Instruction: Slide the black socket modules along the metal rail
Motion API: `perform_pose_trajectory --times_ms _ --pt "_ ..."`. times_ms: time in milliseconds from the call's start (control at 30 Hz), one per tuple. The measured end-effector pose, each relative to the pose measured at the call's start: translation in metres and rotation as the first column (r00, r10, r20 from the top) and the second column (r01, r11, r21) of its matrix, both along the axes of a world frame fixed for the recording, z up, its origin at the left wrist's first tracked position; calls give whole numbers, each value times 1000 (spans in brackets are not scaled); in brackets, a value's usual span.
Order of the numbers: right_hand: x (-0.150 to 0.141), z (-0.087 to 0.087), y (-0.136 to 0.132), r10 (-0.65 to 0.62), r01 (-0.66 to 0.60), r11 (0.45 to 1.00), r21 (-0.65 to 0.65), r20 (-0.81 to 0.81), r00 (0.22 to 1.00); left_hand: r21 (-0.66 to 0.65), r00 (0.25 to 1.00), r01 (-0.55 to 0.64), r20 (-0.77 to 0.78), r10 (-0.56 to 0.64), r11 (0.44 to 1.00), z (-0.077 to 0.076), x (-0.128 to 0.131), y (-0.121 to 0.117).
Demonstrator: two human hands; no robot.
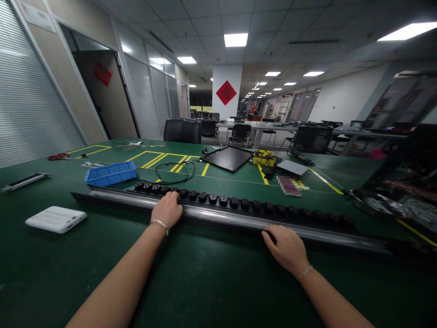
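A long black power strip (221, 212) with a row of many sockets lies across the green table (205, 282) in front of me. My left hand (167, 210) curls over its near edge, left of the middle, fingers wrapped on the strip. My right hand (287, 248) rests on the near edge further right, fingers bent against the strip. Both wrists wear thin bracelets.
A white power bank (56, 219) lies at the left. Behind the strip are a blue plastic bin (111, 173), a looped black cable (175, 172), a black laptop (228, 158), a yellow device (264, 158) and a grey box (292, 168). Black equipment (403, 182) stands at the right. Office chairs (182, 130) stand beyond.
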State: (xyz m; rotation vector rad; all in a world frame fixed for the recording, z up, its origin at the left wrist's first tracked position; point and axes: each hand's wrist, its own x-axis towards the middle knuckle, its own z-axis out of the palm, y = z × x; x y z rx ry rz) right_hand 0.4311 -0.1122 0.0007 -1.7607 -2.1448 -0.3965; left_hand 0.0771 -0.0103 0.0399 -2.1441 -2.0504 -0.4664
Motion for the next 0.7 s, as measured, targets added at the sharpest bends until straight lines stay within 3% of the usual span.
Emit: perform_pose_trajectory --times_ms 233,400,567,700 --pt "-2 -2 0 -9 9 999 34 14 1000 -114 956 -292 -11 293 950 7 -120 28" --pt "-1 -2 0 8 -8 999 54 0 1000 -161 886 -462 -55 460 872 12 -194 45" --pt "-2 -2 -1 11 -9 999 49 -46 999 -155 852 -523 -94 515 838 8 -244 69" --pt "-4 -1 -2 17 -14 999 41 -88 996 -44 870 -489 -87 484 871 8 -262 82"
